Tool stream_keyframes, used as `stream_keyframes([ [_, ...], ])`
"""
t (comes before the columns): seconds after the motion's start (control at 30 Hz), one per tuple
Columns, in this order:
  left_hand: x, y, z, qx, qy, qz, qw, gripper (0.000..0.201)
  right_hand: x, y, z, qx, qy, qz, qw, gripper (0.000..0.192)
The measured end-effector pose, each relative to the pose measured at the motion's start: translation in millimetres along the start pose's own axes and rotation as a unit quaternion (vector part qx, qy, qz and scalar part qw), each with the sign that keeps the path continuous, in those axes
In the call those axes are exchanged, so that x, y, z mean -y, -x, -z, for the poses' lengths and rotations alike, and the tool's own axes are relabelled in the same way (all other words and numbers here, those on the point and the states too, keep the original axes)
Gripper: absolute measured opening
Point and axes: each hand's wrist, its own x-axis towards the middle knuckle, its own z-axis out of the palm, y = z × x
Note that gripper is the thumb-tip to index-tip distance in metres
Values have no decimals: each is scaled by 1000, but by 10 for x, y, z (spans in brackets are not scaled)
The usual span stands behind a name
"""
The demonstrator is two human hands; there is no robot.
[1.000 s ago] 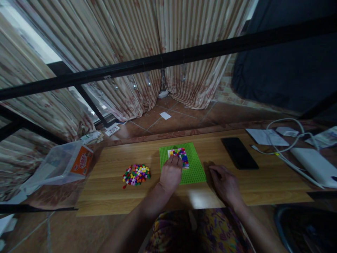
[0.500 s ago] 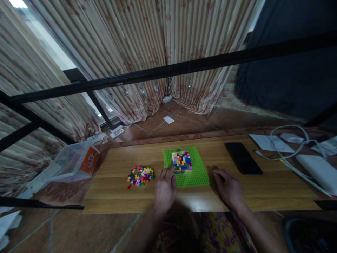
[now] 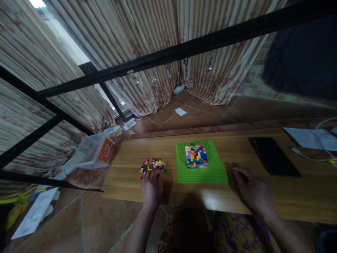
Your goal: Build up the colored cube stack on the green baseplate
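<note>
A green studded baseplate lies on the wooden table. A block of small multicoloured bricks is built on its far half. To the left sits a loose pile of small coloured bricks. My left hand rests palm down at the near edge of that pile, fingertips touching the bricks; whether it grips one cannot be seen. My right hand lies flat on the table just right of the baseplate, fingers spread, holding nothing.
A black phone lies right of the baseplate, with papers and a white cable beyond it. A clear plastic bag with an orange label sits off the table's left end. Black metal bars cross in front of striped curtains.
My left hand has moved left from the brick block on the baseplate to the loose pile. My right hand stayed beside the baseplate. The view has shifted left.
</note>
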Motion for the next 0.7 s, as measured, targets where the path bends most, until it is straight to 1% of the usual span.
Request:
stream_keyframes([
  [0.13,-48,-64,-70,11,-37,-13,999,13,5,-5,10,11,6,-4,1000,41],
  [0.33,-141,-124,-153,21,-114,-5,993,11,18,-5,20,14,11,-8,1000,40],
  [0.47,-122,-130,-182,13,-119,-17,993,10,19,-4,15,6,11,-6,1000,40],
  [0.7,-62,-100,-236,0,-123,-30,992,14,3,-2,-1,-3,8,10,1000,36],
])
